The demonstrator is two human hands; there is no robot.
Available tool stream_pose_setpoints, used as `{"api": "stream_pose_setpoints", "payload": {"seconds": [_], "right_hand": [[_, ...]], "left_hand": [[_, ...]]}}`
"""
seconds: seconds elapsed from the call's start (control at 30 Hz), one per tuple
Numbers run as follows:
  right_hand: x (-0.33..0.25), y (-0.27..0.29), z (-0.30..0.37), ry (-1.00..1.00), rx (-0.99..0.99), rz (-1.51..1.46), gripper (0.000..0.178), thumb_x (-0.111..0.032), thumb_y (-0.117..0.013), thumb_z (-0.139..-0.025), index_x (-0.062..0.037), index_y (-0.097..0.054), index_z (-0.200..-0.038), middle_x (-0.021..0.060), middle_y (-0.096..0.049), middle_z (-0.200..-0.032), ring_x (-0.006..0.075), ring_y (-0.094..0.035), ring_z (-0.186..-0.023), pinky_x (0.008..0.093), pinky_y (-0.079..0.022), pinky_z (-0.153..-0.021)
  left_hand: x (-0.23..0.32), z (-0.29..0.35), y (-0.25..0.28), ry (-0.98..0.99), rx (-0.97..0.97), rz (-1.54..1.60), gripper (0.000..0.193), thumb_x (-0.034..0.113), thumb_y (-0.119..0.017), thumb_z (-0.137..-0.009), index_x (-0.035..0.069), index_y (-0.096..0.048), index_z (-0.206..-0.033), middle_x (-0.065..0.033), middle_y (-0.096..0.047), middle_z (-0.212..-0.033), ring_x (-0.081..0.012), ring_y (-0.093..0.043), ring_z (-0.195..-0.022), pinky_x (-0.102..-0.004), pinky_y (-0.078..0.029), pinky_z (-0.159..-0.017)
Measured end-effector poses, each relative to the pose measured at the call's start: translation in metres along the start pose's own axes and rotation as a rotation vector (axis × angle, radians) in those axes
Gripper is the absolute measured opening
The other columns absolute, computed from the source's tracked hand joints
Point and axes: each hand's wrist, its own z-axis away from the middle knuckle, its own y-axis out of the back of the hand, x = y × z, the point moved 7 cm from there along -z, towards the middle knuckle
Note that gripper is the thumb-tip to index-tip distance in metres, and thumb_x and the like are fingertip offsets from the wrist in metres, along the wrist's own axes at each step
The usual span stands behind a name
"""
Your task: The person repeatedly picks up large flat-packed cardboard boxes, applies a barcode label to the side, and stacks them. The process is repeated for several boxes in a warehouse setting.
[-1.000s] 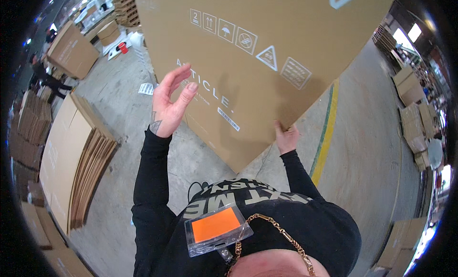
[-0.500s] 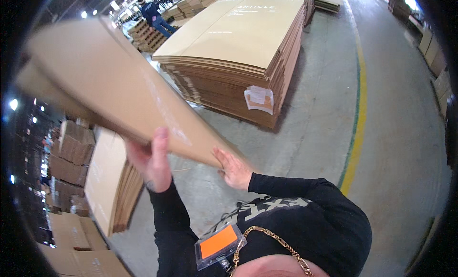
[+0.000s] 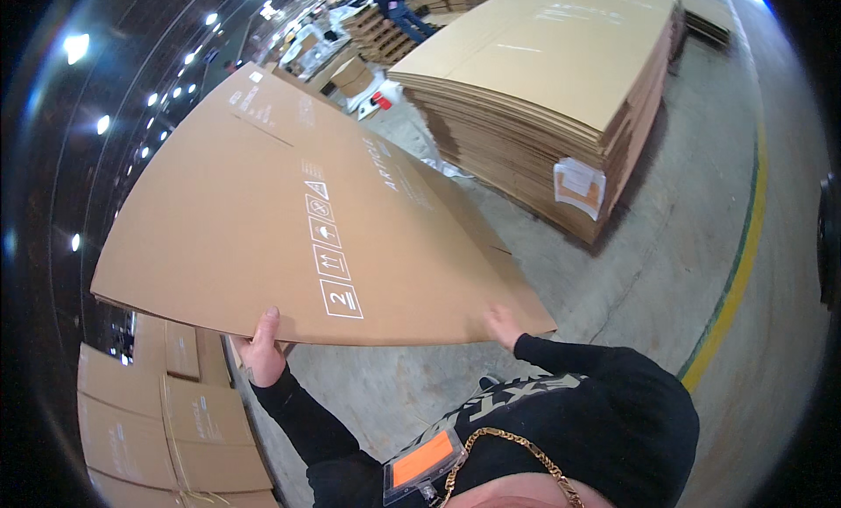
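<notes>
I hold up a large flattened cardboard box [image 3: 236, 236], brown with white printed handling symbols, tilted and reaching far out to the left. My left hand [image 3: 263, 355] grips its near edge, thumb on top and fingers hidden underneath. Close to the near right corner, my right hand [image 3: 504, 326] is closed at the same edge, slightly blurred. Beyond the box stands a tall stack of flat cardboard sheets [image 3: 543, 48], with a white paper label [image 3: 580, 188] on its near corner.
Cardboard cartons [image 3: 131, 429] are piled at the lower left. A person [image 3: 399, 13] stands at the back near wooden pallets [image 3: 377, 35]. A yellow and green floor line [image 3: 731, 311] curves along the right, on the concrete floor [image 3: 674, 236].
The flattened box has swung from a steep, nearly edge-on angle to show its broad printed face. My left hand stays on its edge; my right hand has shifted right. The view has turned left.
</notes>
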Motion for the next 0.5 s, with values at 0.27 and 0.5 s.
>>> {"api": "stream_pose_setpoints", "payload": {"seconds": [0.27, 0.5], "right_hand": [[0.183, -0.019, -0.036, -1.11, 0.138, -0.654, 0.071, -0.056, -0.035, -0.091, -0.0094, -0.026, -0.144, 0.0188, -0.022, -0.149, 0.0505, -0.048, -0.113, 0.06, -0.044, -0.089], [0.218, -0.061, -0.138, -0.921, 0.158, -0.708, 0.06, -0.054, -0.034, -0.091, -0.0104, -0.044, -0.132, 0.0161, -0.051, -0.129, 0.0373, -0.057, -0.108, 0.0552, -0.048, -0.083]], "left_hand": [[-0.08, -0.011, 0.08, 0.013, 0.05, -0.149, 0.066, 0.004, -0.073, -0.074, 0.002, -0.04, -0.131, -0.0123, -0.052, -0.122, -0.0229, -0.054, -0.108, -0.0388, -0.043, -0.095], [-0.08, -0.021, 0.052, -0.062, -0.205, -0.257, 0.044, 0.005, -0.071, -0.077, 0.003, -0.055, -0.118, -0.0091, -0.061, -0.11, -0.0204, -0.058, -0.1, -0.0349, -0.048, -0.086]]}}
